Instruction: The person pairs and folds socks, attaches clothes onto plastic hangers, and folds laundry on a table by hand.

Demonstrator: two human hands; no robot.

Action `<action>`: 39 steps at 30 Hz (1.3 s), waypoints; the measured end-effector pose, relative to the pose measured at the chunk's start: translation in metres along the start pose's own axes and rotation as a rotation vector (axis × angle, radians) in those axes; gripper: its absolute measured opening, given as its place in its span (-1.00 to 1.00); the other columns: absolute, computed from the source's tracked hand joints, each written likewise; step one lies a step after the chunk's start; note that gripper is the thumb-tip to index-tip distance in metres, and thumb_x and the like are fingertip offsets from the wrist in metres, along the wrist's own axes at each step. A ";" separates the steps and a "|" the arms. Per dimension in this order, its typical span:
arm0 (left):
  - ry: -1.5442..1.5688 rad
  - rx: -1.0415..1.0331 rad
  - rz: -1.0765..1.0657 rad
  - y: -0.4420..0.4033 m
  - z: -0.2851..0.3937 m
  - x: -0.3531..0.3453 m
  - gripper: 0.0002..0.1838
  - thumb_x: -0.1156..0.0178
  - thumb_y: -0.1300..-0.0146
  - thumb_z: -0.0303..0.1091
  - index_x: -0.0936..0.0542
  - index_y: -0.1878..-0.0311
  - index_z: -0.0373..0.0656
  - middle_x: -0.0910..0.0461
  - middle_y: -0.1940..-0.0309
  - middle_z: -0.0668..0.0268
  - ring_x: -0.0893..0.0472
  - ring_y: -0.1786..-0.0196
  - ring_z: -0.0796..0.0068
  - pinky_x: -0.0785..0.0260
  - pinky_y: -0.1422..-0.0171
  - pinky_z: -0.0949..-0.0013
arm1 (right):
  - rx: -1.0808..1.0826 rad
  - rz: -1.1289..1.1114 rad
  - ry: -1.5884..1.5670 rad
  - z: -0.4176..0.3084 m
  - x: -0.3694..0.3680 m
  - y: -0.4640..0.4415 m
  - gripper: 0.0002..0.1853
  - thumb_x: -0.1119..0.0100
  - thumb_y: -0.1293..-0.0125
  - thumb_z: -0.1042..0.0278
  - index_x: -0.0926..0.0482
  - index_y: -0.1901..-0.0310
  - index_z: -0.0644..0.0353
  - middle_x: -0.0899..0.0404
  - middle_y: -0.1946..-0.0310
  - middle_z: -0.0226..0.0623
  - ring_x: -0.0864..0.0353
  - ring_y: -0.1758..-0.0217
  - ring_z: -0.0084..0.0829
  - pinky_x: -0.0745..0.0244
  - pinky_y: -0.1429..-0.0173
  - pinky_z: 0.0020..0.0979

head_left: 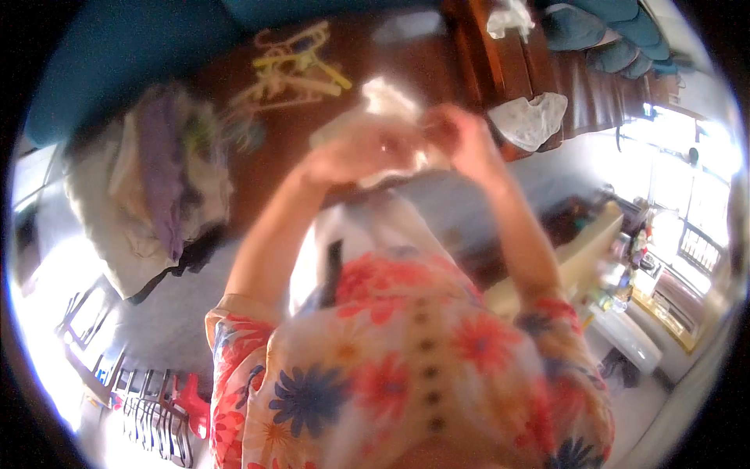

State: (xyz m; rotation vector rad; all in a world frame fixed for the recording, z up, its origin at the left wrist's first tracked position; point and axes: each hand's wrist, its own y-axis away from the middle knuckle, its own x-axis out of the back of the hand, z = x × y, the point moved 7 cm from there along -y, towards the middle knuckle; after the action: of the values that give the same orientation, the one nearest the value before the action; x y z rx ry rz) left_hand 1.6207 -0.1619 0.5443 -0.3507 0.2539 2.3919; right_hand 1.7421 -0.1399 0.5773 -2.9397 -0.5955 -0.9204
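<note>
Above the wooden table, my left hand (363,152) is closed on a white cloth (389,98), its fingers blurred by motion. Beside it, my right hand (462,139) is curled at the right side of the same cloth, fingers bent in a pinch. Part of the cloth rises beyond the hands and part shows beneath them. Its exact kind is too blurred to tell. Several hangers, yellow and pale (301,66), lie in a loose heap past my left hand. A folded white cloth piece (530,121) lies to the right of my right hand.
A pile of clothes with a purple garment (162,168) is at the left of the brown table (258,168). Another white cloth (512,19) lies at the far right, near blue-grey slippers or pads (617,35). Black hangers (152,414) are at lower left.
</note>
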 end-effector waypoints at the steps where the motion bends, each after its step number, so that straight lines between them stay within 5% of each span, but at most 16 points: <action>1: -0.023 0.034 0.042 0.000 -0.004 0.002 -0.83 -0.16 -0.04 -0.55 -0.56 0.24 -0.25 -0.53 0.22 0.32 -0.45 0.22 0.65 -0.35 0.15 0.54 | 0.014 -0.012 -0.044 0.001 -0.004 0.000 -0.83 -0.06 -0.07 0.62 -0.52 0.27 0.24 -0.57 0.40 -0.30 -0.53 0.38 -0.62 -0.43 0.33 -0.59; 10: -0.162 0.047 0.282 0.007 0.003 0.004 -0.82 -0.12 -0.10 -0.51 -0.55 0.20 -0.29 -0.54 0.37 0.35 -0.45 0.34 0.69 -0.34 0.26 0.58 | -0.017 -0.026 -0.164 -0.002 -0.001 0.004 -0.84 -0.04 -0.11 0.58 -0.50 0.24 0.27 -0.56 0.43 -0.33 -0.49 0.42 -0.69 -0.43 0.34 -0.59; 20: -0.467 -0.099 0.502 0.007 0.022 -0.006 -0.80 -0.13 -0.05 -0.48 -0.55 0.21 -0.26 -0.55 0.50 0.28 -0.49 0.50 0.61 -0.37 0.38 0.52 | 0.054 -0.142 0.007 -0.032 -0.001 0.012 -0.61 -0.11 -0.03 0.57 -0.38 0.03 0.23 -0.53 0.29 -0.22 -0.54 0.27 -0.47 -0.45 0.22 -0.48; 24: -0.149 0.106 0.370 0.005 0.009 -0.014 -0.79 -0.06 -0.11 -0.48 -0.53 0.17 -0.26 -0.54 0.50 0.26 -0.46 0.54 0.67 -0.35 0.46 0.53 | 0.098 -0.084 0.123 -0.035 0.003 0.013 -0.60 -0.09 -0.02 0.61 -0.38 0.04 0.21 -0.52 0.27 -0.23 -0.54 0.25 -0.46 -0.45 0.21 -0.48; 27: -0.227 0.111 0.355 0.012 0.014 -0.013 -0.77 -0.06 -0.08 -0.47 -0.53 0.16 -0.22 -0.57 0.46 0.23 -0.52 0.53 0.55 -0.39 0.41 0.47 | 0.076 -0.043 0.063 -0.028 0.009 0.015 -0.62 -0.08 -0.01 0.62 -0.40 0.06 0.20 -0.52 0.29 -0.27 -0.52 0.27 -0.51 -0.44 0.24 -0.52; 30: -0.894 -0.124 0.387 0.023 -0.006 0.000 -0.75 -0.10 -0.01 -0.44 -0.54 0.17 -0.16 -0.57 0.42 0.21 -0.57 0.44 0.36 -0.42 0.31 0.39 | 0.071 -0.016 0.007 -0.024 0.017 0.018 -0.64 -0.06 -0.01 0.63 -0.42 0.09 0.19 -0.52 0.32 -0.31 -0.50 0.32 -0.56 -0.42 0.26 -0.56; 33: -1.000 0.016 0.311 0.033 -0.017 0.012 -0.72 -0.15 0.06 -0.39 -0.55 0.19 -0.10 -0.57 0.38 0.20 -0.57 0.34 0.24 -0.42 0.22 0.36 | 0.057 -0.014 0.011 -0.022 0.020 0.019 -0.65 -0.06 -0.01 0.63 -0.43 0.10 0.19 -0.52 0.35 -0.35 -0.46 0.39 -0.61 -0.42 0.27 -0.58; 37: -1.107 0.126 0.263 0.043 -0.006 0.018 -0.71 -0.22 0.09 -0.27 -0.57 0.21 -0.01 -0.42 0.00 0.20 -0.50 0.06 0.25 -0.41 0.14 0.33 | 0.079 -0.020 0.012 -0.023 0.019 0.020 -0.65 -0.06 -0.01 0.62 -0.43 0.10 0.18 -0.52 0.35 -0.36 -0.47 0.39 -0.60 -0.41 0.28 -0.56; 39: -0.917 0.100 0.159 0.044 0.003 0.014 -0.71 -0.23 0.07 -0.18 -0.58 0.24 -0.02 -0.35 -0.08 0.18 -0.44 -0.03 0.23 -0.39 0.09 0.30 | 0.075 -0.023 0.011 -0.024 0.020 0.020 -0.64 -0.06 0.00 0.62 -0.43 0.09 0.18 -0.52 0.35 -0.36 -0.47 0.38 -0.60 -0.41 0.29 -0.56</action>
State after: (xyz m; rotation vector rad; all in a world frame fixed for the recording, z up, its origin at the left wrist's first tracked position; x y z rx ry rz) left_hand 1.5804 -0.1848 0.5464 0.8301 -0.0309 2.4152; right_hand 1.7509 -0.1538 0.6100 -2.8663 -0.6498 -0.8946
